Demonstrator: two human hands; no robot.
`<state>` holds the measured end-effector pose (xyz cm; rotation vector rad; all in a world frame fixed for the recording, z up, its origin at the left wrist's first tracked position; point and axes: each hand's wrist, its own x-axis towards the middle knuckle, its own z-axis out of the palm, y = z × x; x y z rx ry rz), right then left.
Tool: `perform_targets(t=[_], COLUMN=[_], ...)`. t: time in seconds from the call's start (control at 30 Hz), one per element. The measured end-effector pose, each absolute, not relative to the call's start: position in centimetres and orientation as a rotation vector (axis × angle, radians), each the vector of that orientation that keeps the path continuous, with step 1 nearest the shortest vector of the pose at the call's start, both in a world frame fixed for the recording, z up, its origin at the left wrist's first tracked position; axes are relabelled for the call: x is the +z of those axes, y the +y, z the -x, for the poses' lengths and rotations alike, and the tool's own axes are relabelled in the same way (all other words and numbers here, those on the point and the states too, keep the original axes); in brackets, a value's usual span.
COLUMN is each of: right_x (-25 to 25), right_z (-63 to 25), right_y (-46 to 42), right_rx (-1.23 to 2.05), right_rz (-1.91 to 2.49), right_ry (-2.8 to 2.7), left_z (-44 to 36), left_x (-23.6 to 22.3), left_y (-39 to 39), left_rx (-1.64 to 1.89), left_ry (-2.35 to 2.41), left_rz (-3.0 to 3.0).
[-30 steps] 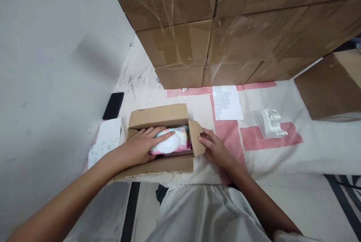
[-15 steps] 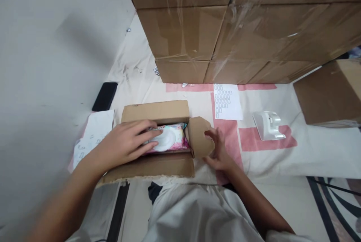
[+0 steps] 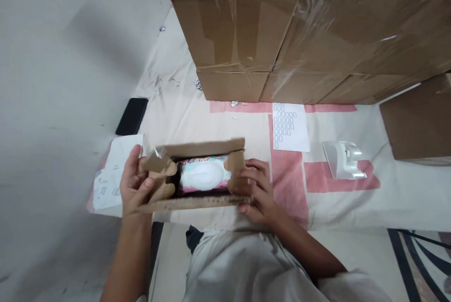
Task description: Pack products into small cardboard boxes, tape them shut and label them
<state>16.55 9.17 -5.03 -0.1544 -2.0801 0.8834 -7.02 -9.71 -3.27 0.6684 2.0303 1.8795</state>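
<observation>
A small open cardboard box (image 3: 197,203) stands in front of me, its two long flaps upright. Inside lies a colourful pack of wet wipes (image 3: 204,174) with a white lid facing up. At the left end my left hand (image 3: 136,182) grips the box by its end flap, fingers behind and thumb on the near side. My right hand (image 3: 259,189) is closed around the right end, its fingers over the flap there. Both end flaps lean inward, and the right one partly covers the end of the pack.
Large taped cardboard boxes (image 3: 232,34) rise in a stack at the back, with another brown box (image 3: 419,123) at the right. A white tape dispenser (image 3: 343,160) and a printed sheet (image 3: 291,127) lie to the right. A black phone (image 3: 132,116) and papers (image 3: 116,170) lie by the left wall.
My left hand has left the wipes pack and moved to the box's left end. My right hand has brought the right flap inward. The long flaps have come up.
</observation>
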Motion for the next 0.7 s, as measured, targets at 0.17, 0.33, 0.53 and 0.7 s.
perform_targets(t=[0.17,0.33,0.53,0.7], right_x=[-4.3,-4.6,-6.5,-7.4], right_z=[-16.5,-16.6,-16.2,-15.9], right_y=[9.3,9.9,9.6,9.4], right_rx=[0.877,0.894,0.919,0.974], right_rz=[0.443,0.345,0.402,0.45], right_ry=[-1.95,-1.977,-1.893,-1.85], left_z=[7.3,9.1,10.7,10.3], left_x=[-3.5,-1.0,0.4,1.9], left_y=[-7.8,-6.9,-7.3,-8.2], left_rx=[1.886,1.625,1.354,1.032], left_ry=[1.918,1.994,2.062,2.27], left_rz=[-0.856,-1.181,-1.683,-1.84])
